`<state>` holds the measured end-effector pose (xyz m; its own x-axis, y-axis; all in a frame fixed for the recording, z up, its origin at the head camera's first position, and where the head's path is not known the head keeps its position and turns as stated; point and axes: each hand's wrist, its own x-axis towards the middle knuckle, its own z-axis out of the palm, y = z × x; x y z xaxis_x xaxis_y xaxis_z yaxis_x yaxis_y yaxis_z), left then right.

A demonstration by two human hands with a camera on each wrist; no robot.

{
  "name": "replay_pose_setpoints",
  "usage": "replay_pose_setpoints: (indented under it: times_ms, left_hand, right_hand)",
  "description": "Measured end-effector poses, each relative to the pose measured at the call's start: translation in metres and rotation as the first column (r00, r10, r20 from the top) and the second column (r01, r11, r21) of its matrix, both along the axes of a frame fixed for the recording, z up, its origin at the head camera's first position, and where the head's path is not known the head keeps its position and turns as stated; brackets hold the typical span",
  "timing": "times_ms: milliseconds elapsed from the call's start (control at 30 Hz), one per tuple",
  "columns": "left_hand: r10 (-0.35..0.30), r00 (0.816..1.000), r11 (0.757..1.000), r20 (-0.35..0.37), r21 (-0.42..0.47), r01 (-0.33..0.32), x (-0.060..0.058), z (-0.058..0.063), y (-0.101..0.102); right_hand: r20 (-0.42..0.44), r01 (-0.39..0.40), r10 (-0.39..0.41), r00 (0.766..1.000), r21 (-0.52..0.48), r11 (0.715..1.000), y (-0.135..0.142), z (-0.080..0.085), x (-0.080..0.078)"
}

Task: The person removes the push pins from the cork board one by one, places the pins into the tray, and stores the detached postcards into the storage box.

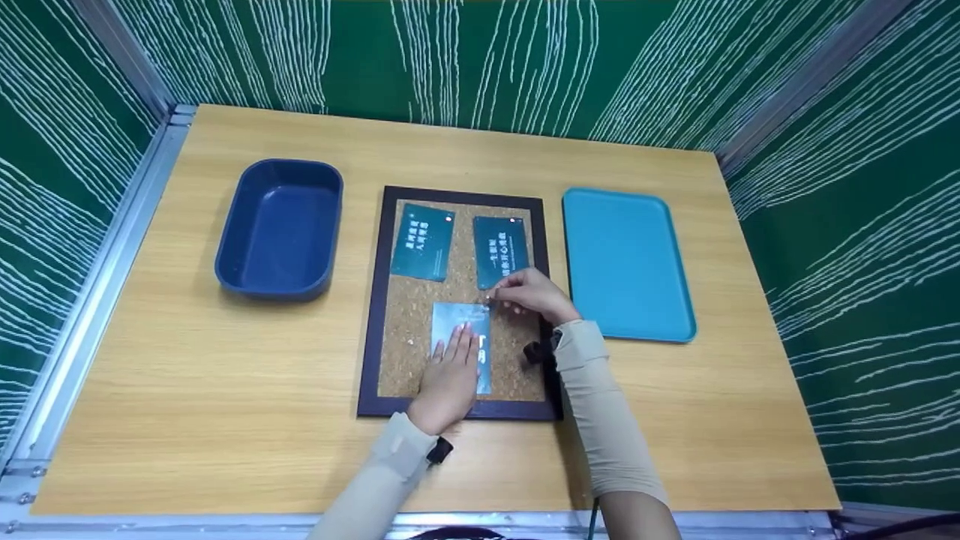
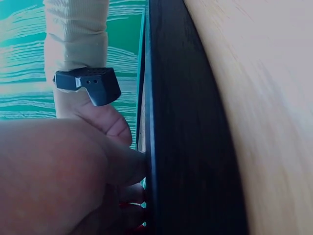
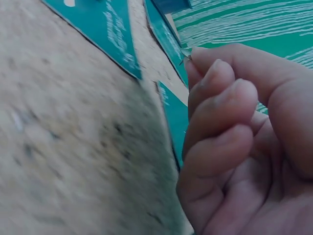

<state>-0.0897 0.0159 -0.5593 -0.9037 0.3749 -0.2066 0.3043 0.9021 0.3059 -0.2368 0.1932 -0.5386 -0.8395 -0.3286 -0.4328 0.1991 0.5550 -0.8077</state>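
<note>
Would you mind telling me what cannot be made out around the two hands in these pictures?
- Part of the lower card, head view: covered by the left hand.
- A lower corner of the upper right card, head view: behind the right hand.
- The small pinched object: too small in head view, partly covered by that hand in right wrist view.
</note>
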Motion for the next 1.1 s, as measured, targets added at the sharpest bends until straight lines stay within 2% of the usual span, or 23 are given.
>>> replay_pose_setpoints:
  times_ms: [167, 567, 733, 967, 1100]
  left_hand:
    - [0.002, 1.0, 1.0, -0.007, 0.006, -0.002, 0.0, 0.001, 0.0]
    - [0.009, 1.0, 1.0, 0.005, 0.021, -0.009, 0.0, 0.001, 0.0]
    - [0.011, 1.0, 1.0, -0.007, 0.018, -0.011, 0.001, 0.001, -0.001]
    - [0.004, 1.0, 1.0, -0.018, 0.024, -0.004, 0.001, 0.001, 0.0]
    - [0.005, 1.0, 1.0, -0.026, 0.009, -0.005, 0.001, 0.001, 0.0]
  right_hand:
    - [-0.028, 0.039, -0.039, 0.999, -0.006, 0.999, 0.012, 0.008, -0.004]
    - [-0.028, 0.15, -0.151, 0.988, -0.029, 0.988, 0.048, 0.03, -0.017]
    - [-0.052, 0.205, -0.206, 0.977, -0.03, 0.978, 0.066, 0.037, -0.026]
    - [-0.071, 0.246, -0.254, 0.965, -0.103, 0.964, 0.094, 0.04, -0.039]
    - [-0.071, 0.295, -0.303, 0.95, -0.101, 0.95, 0.106, 0.044, -0.043]
